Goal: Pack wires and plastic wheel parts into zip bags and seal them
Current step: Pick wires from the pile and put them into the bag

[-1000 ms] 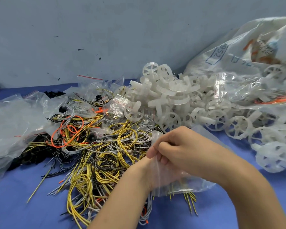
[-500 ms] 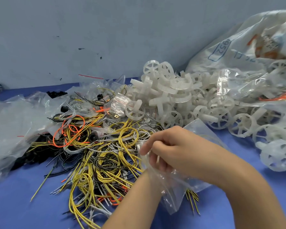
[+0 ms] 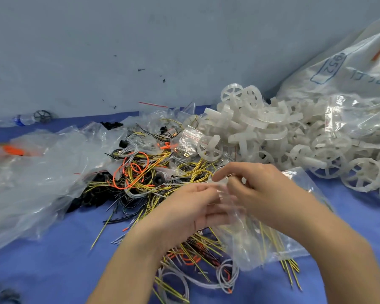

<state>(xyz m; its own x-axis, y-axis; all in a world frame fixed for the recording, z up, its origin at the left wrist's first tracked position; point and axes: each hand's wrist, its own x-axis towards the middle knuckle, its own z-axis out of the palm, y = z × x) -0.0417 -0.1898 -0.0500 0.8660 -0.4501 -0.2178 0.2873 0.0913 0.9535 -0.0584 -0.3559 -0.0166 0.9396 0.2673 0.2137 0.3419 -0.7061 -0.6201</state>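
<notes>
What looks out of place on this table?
One dark wheel lies alone at the far left by the wall, away from the white wheel pile. It differs in colour from them.

This looks like a small workshop or packing room where little parts get sorted. A tabletop [image 3: 53,270] with a blue cover sits against a plain grey wall [image 3: 140,40] with dark marks on it. A big heap of white plastic wheels [image 3: 261,132] lies beside a tangle of yellow, orange, black and grey wires [image 3: 145,178]. Clear plastic bags [image 3: 42,172] are all around, and a big sack [image 3: 349,69] with blue writing lies on the right.
</notes>
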